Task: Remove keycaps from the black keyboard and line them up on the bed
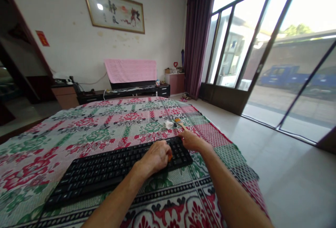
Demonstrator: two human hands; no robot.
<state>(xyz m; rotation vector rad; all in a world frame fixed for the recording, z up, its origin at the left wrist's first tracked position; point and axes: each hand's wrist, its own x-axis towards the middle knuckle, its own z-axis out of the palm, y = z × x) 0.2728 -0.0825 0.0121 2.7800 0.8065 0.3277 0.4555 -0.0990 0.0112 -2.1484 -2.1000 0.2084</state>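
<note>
A black computer keyboard [105,166] lies slantwise on the patterned tablecloth. My left hand [156,155] is closed over its right part, near the number keys. A bit of something orange [170,158] shows at the fingers of that hand; most of it is hidden, so its kind is unclear. At the keyboard's far right corner, my right hand [191,140] grips the edge with bent fingers. Just beyond that hand lies a flat brush [181,123] with a pale wooden handle and orange-brown bristles. Beside the brush is a crumpled white piece [168,125], perhaps tissue.
The red and green flowered tablecloth [86,135] covers the table, whose right edge drops to a pale floor [286,172]. Behind stands a low black cabinet [164,90], with a pink cloth [131,70] draped over something on it. Glass sliding doors [241,42] are at the right.
</note>
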